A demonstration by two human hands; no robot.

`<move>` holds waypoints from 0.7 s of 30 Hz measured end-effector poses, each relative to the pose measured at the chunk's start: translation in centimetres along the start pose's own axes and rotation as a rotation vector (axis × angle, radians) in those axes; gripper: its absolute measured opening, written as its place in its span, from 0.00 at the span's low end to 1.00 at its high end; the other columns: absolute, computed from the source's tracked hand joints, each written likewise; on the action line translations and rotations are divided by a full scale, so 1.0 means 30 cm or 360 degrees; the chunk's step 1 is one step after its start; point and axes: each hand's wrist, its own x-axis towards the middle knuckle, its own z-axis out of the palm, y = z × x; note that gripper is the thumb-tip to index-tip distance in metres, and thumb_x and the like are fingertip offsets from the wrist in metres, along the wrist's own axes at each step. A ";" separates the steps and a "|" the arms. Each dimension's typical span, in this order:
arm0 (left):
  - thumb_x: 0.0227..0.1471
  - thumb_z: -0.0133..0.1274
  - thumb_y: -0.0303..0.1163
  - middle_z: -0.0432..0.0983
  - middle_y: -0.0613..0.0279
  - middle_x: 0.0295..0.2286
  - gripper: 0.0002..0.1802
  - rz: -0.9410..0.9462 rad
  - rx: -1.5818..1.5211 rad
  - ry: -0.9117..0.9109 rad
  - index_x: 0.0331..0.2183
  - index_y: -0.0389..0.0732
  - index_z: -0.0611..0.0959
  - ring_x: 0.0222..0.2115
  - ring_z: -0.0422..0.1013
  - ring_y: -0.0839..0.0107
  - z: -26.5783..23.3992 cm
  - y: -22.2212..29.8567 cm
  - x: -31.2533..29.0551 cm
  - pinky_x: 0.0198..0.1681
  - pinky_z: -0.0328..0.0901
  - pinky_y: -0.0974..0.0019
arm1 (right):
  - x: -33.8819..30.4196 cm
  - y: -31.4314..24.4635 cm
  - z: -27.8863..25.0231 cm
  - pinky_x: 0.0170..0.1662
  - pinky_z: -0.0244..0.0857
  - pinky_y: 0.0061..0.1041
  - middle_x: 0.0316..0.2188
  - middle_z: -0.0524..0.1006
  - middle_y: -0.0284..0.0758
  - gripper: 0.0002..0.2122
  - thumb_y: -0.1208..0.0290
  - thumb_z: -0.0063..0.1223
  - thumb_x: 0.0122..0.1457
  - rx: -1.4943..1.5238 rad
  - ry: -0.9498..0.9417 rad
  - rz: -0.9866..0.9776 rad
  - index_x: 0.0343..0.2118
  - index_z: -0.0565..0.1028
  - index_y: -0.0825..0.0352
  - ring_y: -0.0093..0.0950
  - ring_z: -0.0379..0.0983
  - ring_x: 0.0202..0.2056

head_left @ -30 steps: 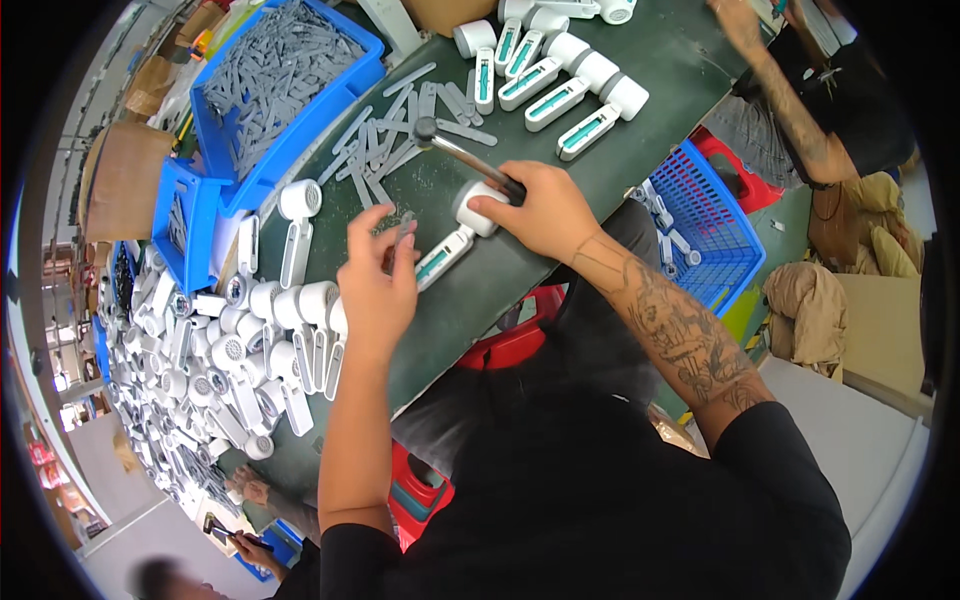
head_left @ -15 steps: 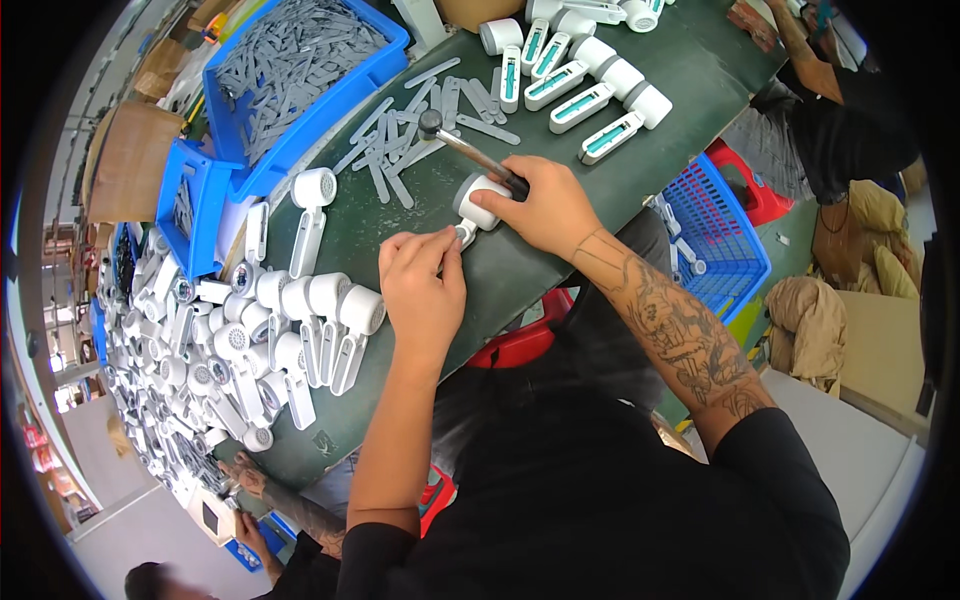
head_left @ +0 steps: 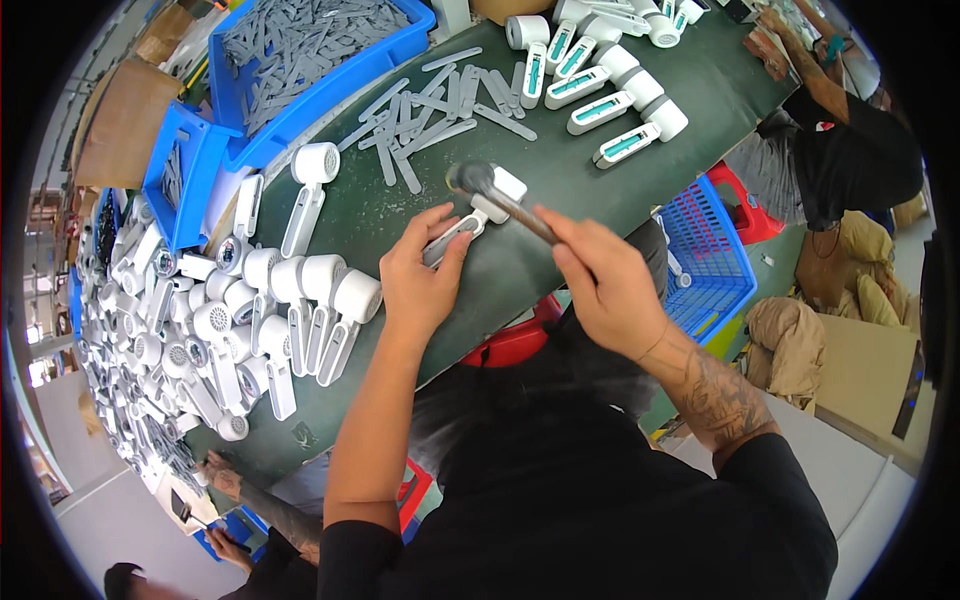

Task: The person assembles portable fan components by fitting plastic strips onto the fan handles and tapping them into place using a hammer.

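A white device [head_left: 503, 190] with a drum-shaped head and a slotted handle, much like a small shower head, lies on the green table [head_left: 400, 225]. Its handle is pinched between the fingers and thumb of my left hand [head_left: 418, 275]. In my right hand [head_left: 610, 280] is a hammer [head_left: 520, 215], gripped by its shaft. The hammer's metal head, blurred by motion, is over the device near where its handle meets the head. Beyond them lie loose grey strips [head_left: 430, 115].
Finished-looking white devices with teal strips [head_left: 625, 145] stand at the far right; many others [head_left: 300, 290] crowd the left. A blue bin [head_left: 340, 75] holds grey strips. A blue basket [head_left: 710, 250] stands right of the table. Co-workers' arms [head_left: 290, 520] show lower left and upper right.
My right hand has moved right and nearer me, swinging the hammer's head to the device. My left hand now pinches the handle, which shows more fully. The whole view has shifted slightly.
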 end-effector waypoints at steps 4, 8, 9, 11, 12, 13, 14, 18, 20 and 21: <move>0.59 0.69 0.34 0.90 0.53 0.40 0.23 -0.0014 -0.0020 -0.0039 0.53 0.41 0.84 0.42 0.87 0.55 -0.002 -0.013 0.003 0.47 0.76 0.60 | -0.050 0.050 0.037 0.44 0.75 0.39 0.40 0.81 0.47 0.19 0.74 0.55 0.72 -0.0215 -0.0237 0.0144 0.64 0.77 0.65 0.47 0.81 0.40; 0.58 0.70 0.36 0.90 0.54 0.39 0.23 -0.0003 -0.0089 -0.0060 0.53 0.41 0.84 0.42 0.86 0.55 -0.008 -0.014 0.013 0.48 0.76 0.59 | -0.060 0.059 0.060 0.48 0.75 0.40 0.44 0.84 0.51 0.19 0.75 0.54 0.72 -0.0050 0.0065 -0.0050 0.64 0.77 0.64 0.50 0.82 0.44; 0.58 0.70 0.36 0.90 0.52 0.41 0.24 -0.0026 -0.0082 -0.0079 0.53 0.40 0.84 0.43 0.86 0.54 -0.007 -0.023 0.010 0.49 0.76 0.58 | -0.064 0.072 0.066 0.48 0.75 0.40 0.44 0.84 0.51 0.19 0.75 0.54 0.72 -0.0054 0.0064 -0.0057 0.64 0.77 0.64 0.50 0.82 0.44; 0.58 0.70 0.37 0.89 0.51 0.43 0.25 -0.0031 -0.0077 -0.0087 0.54 0.39 0.83 0.45 0.85 0.54 -0.003 -0.032 0.012 0.50 0.75 0.57 | -0.041 0.084 0.068 0.51 0.76 0.38 0.46 0.84 0.51 0.18 0.75 0.54 0.72 -0.0138 -0.0234 0.0193 0.63 0.78 0.66 0.49 0.83 0.45; 0.58 0.70 0.35 0.88 0.50 0.45 0.25 0.0082 0.0032 -0.0049 0.54 0.38 0.83 0.46 0.84 0.58 0.001 -0.032 -0.001 0.51 0.75 0.60 | -0.046 0.073 0.051 0.51 0.76 0.38 0.50 0.84 0.49 0.18 0.76 0.54 0.72 -0.0204 -0.0280 0.0234 0.64 0.77 0.69 0.48 0.83 0.47; 0.58 0.70 0.33 0.87 0.48 0.48 0.26 0.0181 0.0145 -0.0019 0.55 0.37 0.82 0.47 0.83 0.62 0.001 -0.029 -0.032 0.53 0.74 0.62 | -0.053 0.055 0.040 0.51 0.76 0.38 0.50 0.84 0.49 0.18 0.76 0.54 0.72 -0.0201 -0.0284 0.0235 0.64 0.77 0.69 0.48 0.83 0.47; 0.56 0.72 0.33 0.86 0.50 0.44 0.24 0.0267 0.0323 0.0072 0.52 0.36 0.84 0.47 0.81 0.56 -0.004 -0.009 -0.054 0.52 0.73 0.59 | -0.050 0.042 0.027 0.50 0.76 0.39 0.48 0.84 0.50 0.19 0.75 0.54 0.73 -0.0143 -0.0114 0.0089 0.64 0.77 0.67 0.49 0.83 0.46; 0.54 0.72 0.32 0.83 0.52 0.35 0.15 0.0312 0.0357 0.0192 0.41 0.36 0.87 0.39 0.77 0.50 -0.022 -0.061 -0.137 0.44 0.71 0.53 | -0.036 -0.111 -0.063 0.44 0.75 0.36 0.39 0.83 0.47 0.19 0.77 0.53 0.72 -0.0054 0.0156 -0.0145 0.65 0.76 0.66 0.45 0.81 0.38; 0.53 0.72 0.32 0.82 0.52 0.35 0.15 0.0376 0.0297 0.0207 0.39 0.35 0.87 0.39 0.77 0.50 -0.010 -0.065 -0.116 0.43 0.70 0.53 | -0.037 -0.134 -0.073 0.38 0.74 0.34 0.32 0.79 0.41 0.22 0.79 0.55 0.70 0.0010 0.0177 -0.0183 0.66 0.76 0.64 0.40 0.77 0.31; 0.53 0.72 0.32 0.82 0.51 0.35 0.15 0.0440 0.0243 0.0222 0.38 0.35 0.87 0.38 0.77 0.50 -0.004 -0.068 -0.103 0.43 0.70 0.53 | -0.040 -0.106 -0.051 0.38 0.74 0.34 0.32 0.79 0.41 0.22 0.79 0.55 0.70 0.0004 0.0175 -0.0183 0.66 0.76 0.64 0.40 0.77 0.31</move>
